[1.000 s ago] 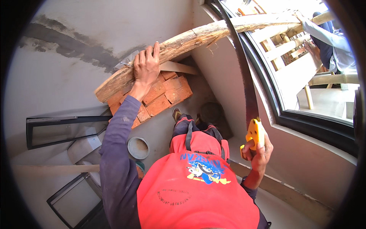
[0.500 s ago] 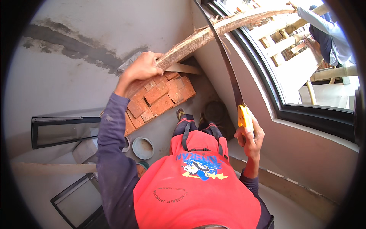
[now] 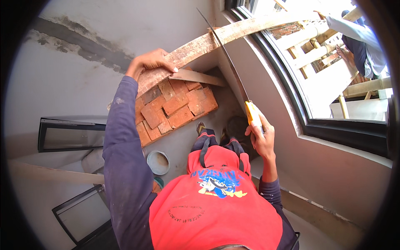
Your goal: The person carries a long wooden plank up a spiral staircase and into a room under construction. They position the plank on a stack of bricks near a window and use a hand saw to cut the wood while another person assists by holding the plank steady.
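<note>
A long wooden plank point(image 3: 196, 47) reaches from my left side across the window sill and out through the opening. My left hand point(image 3: 152, 63) grips its near part, thumb on the front edge and fingers over the far side. In my right hand point(image 3: 262, 135) is a handsaw point(image 3: 233, 68), held by its yellow handle. Its dark blade crosses the plank near the window, with the tip beyond the far edge. Whether the teeth have cut into the wood is too small to tell. Outside, another person's hand point(image 3: 320, 16) is at the plank's far end.
Stacked red bricks point(image 3: 179, 106) lie below the plank, a thin board point(image 3: 198, 77) above them. A round bucket point(image 3: 158, 162) stands near my feet. Black-framed panels point(image 3: 73, 135) lean at the left. The black window frame point(image 3: 333, 129) borders bamboo scaffolding point(image 3: 314, 52), where the other person sits.
The saw has moved left and away from me, its handle nearer the plank. My left hand has shifted slightly left, and the plank has turned to show more of its broad face.
</note>
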`<state>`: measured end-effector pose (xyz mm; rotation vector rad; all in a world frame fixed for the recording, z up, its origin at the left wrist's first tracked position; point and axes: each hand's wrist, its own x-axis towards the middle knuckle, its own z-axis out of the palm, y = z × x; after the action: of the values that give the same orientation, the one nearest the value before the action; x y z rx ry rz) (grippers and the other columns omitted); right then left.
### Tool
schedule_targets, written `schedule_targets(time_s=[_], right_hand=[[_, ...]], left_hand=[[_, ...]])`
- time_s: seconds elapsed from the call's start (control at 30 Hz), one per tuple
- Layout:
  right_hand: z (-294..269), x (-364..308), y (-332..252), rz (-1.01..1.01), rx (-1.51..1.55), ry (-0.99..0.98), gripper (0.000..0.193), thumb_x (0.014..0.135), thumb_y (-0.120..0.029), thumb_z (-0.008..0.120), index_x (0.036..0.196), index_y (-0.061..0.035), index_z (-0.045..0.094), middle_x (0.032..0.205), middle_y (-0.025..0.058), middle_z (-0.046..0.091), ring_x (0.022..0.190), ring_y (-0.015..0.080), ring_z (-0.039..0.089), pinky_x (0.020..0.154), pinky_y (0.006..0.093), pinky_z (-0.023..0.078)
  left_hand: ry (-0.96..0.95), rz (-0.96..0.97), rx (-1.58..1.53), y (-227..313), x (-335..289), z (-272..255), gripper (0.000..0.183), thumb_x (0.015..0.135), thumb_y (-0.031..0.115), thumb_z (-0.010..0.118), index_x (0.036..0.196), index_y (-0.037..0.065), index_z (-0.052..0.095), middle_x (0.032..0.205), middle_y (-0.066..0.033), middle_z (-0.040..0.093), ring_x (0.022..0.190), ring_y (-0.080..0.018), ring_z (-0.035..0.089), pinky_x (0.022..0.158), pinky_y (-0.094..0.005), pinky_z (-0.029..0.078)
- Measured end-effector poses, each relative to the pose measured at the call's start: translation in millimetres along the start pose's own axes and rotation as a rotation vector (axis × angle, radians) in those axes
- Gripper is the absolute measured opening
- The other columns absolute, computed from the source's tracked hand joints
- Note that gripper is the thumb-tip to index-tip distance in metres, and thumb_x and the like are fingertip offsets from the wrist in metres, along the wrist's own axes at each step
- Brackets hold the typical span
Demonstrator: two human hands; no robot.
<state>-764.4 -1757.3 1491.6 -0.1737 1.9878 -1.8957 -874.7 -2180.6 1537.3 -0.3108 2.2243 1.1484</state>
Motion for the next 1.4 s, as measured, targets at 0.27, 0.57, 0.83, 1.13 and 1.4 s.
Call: schedule_targets(time_s=[0.27,0.57,0.83,1.13,1.4], right_hand=[[-4.4,8.8,-24.7,-0.032,-0.144,-0.045,0.047,0.098,-0.022,0.050,0.140,-0.0008,0.046,0.060,0.0039,0.058,0.053,0.0068,0.049,0.054,0.0247,0.042],[-7.0,2.8,-55.9,0.069,-0.148,-0.028,0.048,0.098,-0.019,0.046,0.143,-0.0025,0.043,0.058,0.0013,0.056,0.047,0.0030,0.042,0.046,0.0212,0.033],[-10.3,12.0,-52.5,0.066,-0.114,-0.041,0.049,0.098,-0.018,0.045,0.143,-0.0007,0.041,0.058,0.0015,0.056,0.046,0.0026,0.041,0.045,0.0207,0.033],[-17.2,9.6,-54.0,0.068,-0.141,-0.034,0.049,0.097,-0.019,0.044,0.141,0.0015,0.042,0.056,0.0033,0.056,0.045,0.0038,0.041,0.045,0.0215,0.033],[-24.0,13.2,-56.6,0.064,-0.149,-0.043,0.050,0.096,-0.018,0.044,0.141,0.0020,0.042,0.053,0.0022,0.053,0.045,0.0042,0.041,0.046,0.0218,0.033]], left_hand=[[0.722,0.002,0.797,28.0,-23.0,54.8,0.074,0.060,0.055,0.079,0.108,0.001,0.063,0.087,-0.0185,0.070,0.083,-0.0328,0.070,0.074,-0.0435,0.054],[0.822,0.102,0.778,15.9,-22.0,58.4,0.070,0.060,0.055,0.079,0.103,0.002,0.064,0.076,-0.0161,0.069,0.069,-0.0315,0.069,0.062,-0.0416,0.054],[0.884,0.172,0.769,8.1,-14.5,54.8,0.069,0.061,0.054,0.078,0.105,0.001,0.066,0.069,-0.0157,0.067,0.068,-0.0320,0.068,0.062,-0.0428,0.053],[0.889,0.151,0.823,10.8,-15.4,56.8,0.068,0.061,0.056,0.080,0.100,0.002,0.065,0.065,-0.0139,0.066,0.063,-0.0311,0.068,0.059,-0.0415,0.053],[0.889,0.180,0.817,7.3,-12.5,57.1,0.060,0.061,0.050,0.081,0.095,0.003,0.064,0.067,-0.0135,0.066,0.060,-0.0296,0.066,0.054,-0.0410,0.051]])
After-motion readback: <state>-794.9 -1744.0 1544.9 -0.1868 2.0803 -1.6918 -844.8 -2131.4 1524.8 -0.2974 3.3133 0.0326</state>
